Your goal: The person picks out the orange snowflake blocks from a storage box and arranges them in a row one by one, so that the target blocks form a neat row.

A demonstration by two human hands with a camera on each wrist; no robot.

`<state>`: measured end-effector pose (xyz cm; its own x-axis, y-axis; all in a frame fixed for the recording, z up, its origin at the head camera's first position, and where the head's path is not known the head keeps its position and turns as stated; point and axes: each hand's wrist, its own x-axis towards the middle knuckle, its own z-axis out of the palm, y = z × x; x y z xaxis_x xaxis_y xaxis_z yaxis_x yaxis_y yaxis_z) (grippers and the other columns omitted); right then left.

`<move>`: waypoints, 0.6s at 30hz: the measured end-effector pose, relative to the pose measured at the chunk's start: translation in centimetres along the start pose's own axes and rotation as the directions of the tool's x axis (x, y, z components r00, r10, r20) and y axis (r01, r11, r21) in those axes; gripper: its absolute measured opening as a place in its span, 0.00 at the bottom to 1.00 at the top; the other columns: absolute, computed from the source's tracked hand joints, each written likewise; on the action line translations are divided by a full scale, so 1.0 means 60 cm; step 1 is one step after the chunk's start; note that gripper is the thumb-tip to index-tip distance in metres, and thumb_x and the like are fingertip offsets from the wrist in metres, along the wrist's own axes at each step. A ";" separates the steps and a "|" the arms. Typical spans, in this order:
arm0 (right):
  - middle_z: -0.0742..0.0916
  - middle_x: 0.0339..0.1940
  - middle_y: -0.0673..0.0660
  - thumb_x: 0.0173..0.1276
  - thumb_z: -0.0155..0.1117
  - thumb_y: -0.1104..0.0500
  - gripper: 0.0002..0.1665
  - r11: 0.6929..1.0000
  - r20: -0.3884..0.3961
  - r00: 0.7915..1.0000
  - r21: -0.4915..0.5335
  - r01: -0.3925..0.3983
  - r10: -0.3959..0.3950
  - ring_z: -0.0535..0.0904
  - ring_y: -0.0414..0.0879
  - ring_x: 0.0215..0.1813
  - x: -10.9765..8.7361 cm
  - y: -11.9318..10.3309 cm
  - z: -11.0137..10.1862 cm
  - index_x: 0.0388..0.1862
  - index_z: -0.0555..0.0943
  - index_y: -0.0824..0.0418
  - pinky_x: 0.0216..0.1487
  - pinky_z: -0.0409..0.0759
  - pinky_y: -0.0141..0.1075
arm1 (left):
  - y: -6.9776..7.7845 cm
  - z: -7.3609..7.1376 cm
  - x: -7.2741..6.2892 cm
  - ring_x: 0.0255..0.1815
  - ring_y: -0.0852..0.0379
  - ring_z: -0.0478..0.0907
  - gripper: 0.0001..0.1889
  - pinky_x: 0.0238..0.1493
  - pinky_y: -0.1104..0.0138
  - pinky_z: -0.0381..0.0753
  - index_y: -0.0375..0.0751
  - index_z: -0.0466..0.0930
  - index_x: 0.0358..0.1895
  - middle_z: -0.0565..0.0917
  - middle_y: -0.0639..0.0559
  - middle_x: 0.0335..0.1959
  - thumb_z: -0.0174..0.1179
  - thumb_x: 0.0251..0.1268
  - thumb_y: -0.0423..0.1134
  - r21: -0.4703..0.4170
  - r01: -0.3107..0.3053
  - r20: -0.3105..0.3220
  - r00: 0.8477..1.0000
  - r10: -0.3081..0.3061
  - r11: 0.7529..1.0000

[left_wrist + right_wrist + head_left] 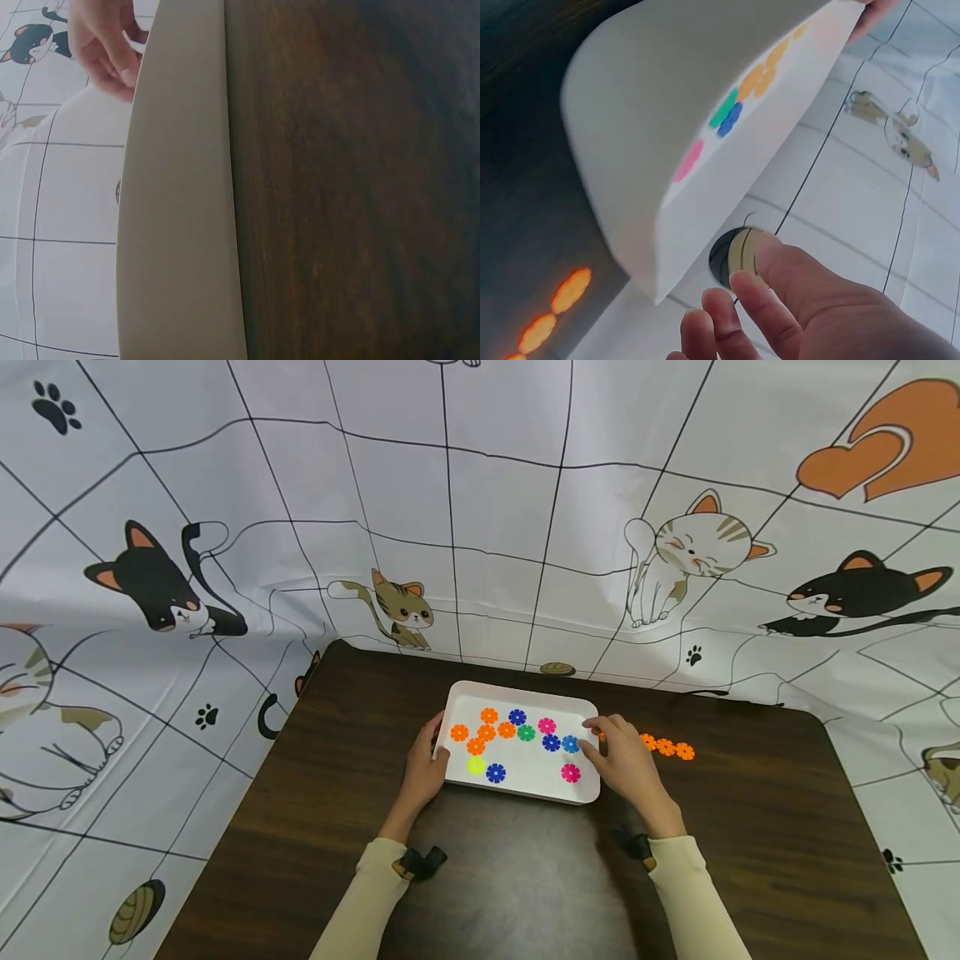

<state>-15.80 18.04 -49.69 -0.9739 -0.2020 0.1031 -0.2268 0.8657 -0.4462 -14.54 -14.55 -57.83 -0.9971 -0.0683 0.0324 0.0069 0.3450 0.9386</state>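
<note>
A white tray holds several snowflake building discs: orange, dark blue, pink, a green disc, a yellow disc and a light blue disc. My left hand grips the tray's left end, thumb over the rim. At the right end is my right hand, thumb and index finger spread near the light blue disc. The right wrist view shows nothing in the right hand's loosely bent fingers. In the left wrist view, the right hand appears beyond the tray wall.
Several orange discs lie in a row on the dark wooden table, right of the tray and partly hidden by the right hand. A white cloth printed with cats and lines hangs behind the table and at its sides.
</note>
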 end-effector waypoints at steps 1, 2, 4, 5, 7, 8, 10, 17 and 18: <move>0.84 0.50 0.64 0.68 0.70 0.55 0.23 1.000 0.005 1.000 0.004 0.005 -0.005 0.78 0.54 0.45 0.002 -0.005 0.003 0.59 0.82 0.63 0.45 0.83 0.49 | 0.000 0.000 0.000 0.74 0.39 0.67 0.34 0.76 0.43 0.66 0.44 0.58 0.80 0.66 0.39 0.78 0.45 0.70 0.27 0.000 0.000 0.000 1.000 0.000 1.000; 0.84 0.49 0.64 0.68 0.70 0.55 0.22 1.000 0.008 1.000 0.011 0.011 -0.012 0.78 0.55 0.45 0.004 -0.010 0.006 0.58 0.82 0.63 0.46 0.83 0.49 | 0.000 -0.001 -0.001 0.74 0.39 0.67 0.34 0.76 0.43 0.66 0.44 0.58 0.80 0.66 0.39 0.78 0.45 0.70 0.27 0.001 0.000 0.000 1.000 0.000 1.000; 0.84 0.50 0.63 0.68 0.70 0.54 0.22 1.000 0.018 1.000 0.024 0.018 -0.018 0.79 0.56 0.48 0.007 -0.020 0.011 0.58 0.82 0.63 0.47 0.83 0.50 | -0.001 -0.001 -0.001 0.74 0.39 0.67 0.34 0.75 0.43 0.66 0.44 0.58 0.80 0.66 0.38 0.77 0.45 0.70 0.27 0.000 -0.002 0.001 1.000 0.002 1.000; 0.84 0.51 0.63 0.68 0.70 0.54 0.22 0.999 0.023 1.000 0.027 0.020 -0.021 0.80 0.56 0.49 0.009 -0.024 0.014 0.58 0.82 0.62 0.49 0.84 0.51 | -0.001 -0.001 -0.001 0.74 0.39 0.67 0.34 0.75 0.43 0.67 0.44 0.58 0.80 0.66 0.38 0.77 0.45 0.71 0.27 -0.002 -0.002 0.002 1.000 0.002 1.000; 0.85 0.51 0.62 0.68 0.70 0.54 0.22 0.999 0.033 0.999 0.035 0.023 -0.024 0.80 0.57 0.52 0.012 -0.031 0.021 0.58 0.82 0.62 0.51 0.84 0.52 | -0.001 -0.001 0.000 0.74 0.39 0.67 0.34 0.75 0.43 0.67 0.44 0.58 0.80 0.66 0.38 0.77 0.45 0.71 0.27 -0.003 -0.002 0.005 1.000 0.002 1.000; 0.85 0.52 0.62 0.68 0.71 0.54 0.23 0.999 0.037 0.999 0.039 0.022 -0.024 0.81 0.57 0.52 0.014 -0.034 0.024 0.58 0.82 0.62 0.52 0.84 0.52 | -0.002 -0.001 0.000 0.74 0.39 0.67 0.34 0.75 0.43 0.67 0.44 0.58 0.80 0.66 0.38 0.77 0.45 0.71 0.27 -0.005 -0.001 0.006 1.000 0.001 1.000; 0.85 0.52 0.62 0.68 0.71 0.53 0.23 0.999 0.046 0.999 0.040 0.020 -0.021 0.81 0.57 0.53 0.018 -0.038 0.030 0.58 0.83 0.61 0.52 0.84 0.52 | -0.002 0.000 0.000 0.74 0.39 0.67 0.34 0.75 0.43 0.67 0.45 0.58 0.80 0.66 0.38 0.77 0.45 0.71 0.27 -0.007 -0.005 0.010 1.000 0.005 1.000; 0.86 0.53 0.60 0.68 0.70 0.51 0.21 0.999 0.067 0.996 0.017 0.052 -0.053 0.81 0.56 0.53 0.028 -0.045 0.054 0.57 0.84 0.60 0.52 0.84 0.52 | -0.002 0.001 0.000 0.73 0.38 0.67 0.34 0.73 0.42 0.69 0.45 0.58 0.80 0.66 0.39 0.77 0.44 0.71 0.26 -0.021 -0.015 0.010 1.000 0.015 1.000; 0.86 0.54 0.59 0.69 0.70 0.51 0.21 0.998 0.067 0.996 0.018 0.059 -0.060 0.81 0.56 0.53 0.029 -0.047 0.056 0.56 0.84 0.60 0.53 0.84 0.52 | -0.002 0.001 0.000 0.73 0.38 0.67 0.34 0.73 0.42 0.68 0.45 0.58 0.80 0.66 0.39 0.77 0.44 0.71 0.26 -0.023 -0.013 0.010 1.000 0.014 1.000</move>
<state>-16.87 13.70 -51.25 -0.9564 -0.2838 0.0696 -0.2836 0.8440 -0.4553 -14.54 -14.55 -57.97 -0.9976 -0.0545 0.0417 0.0218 0.3245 0.9456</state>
